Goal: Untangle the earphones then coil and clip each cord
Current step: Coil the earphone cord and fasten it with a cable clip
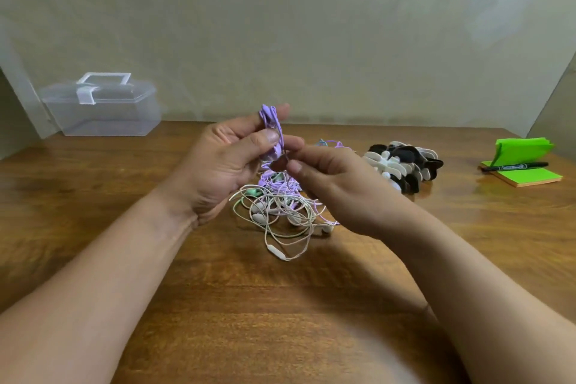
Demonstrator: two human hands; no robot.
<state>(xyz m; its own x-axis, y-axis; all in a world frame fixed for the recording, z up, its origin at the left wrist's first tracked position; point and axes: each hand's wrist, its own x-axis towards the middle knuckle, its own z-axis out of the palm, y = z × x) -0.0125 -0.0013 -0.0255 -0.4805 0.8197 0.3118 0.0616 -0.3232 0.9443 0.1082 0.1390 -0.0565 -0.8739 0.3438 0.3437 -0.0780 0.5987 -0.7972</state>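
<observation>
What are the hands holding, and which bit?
The left hand grips the purple earphone cord by its coiled part; the right hand pinches that cord just below.

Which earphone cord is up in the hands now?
The purple earphone cord, gripped in the left hand; white cord and mint-green cord lie tangled on the wooden table.

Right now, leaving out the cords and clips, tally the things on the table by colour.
Clear: 1, the lidded box
Black: 1, the marker
Green: 2, the flat note pad and the upright sheets
Total: 4
</observation>
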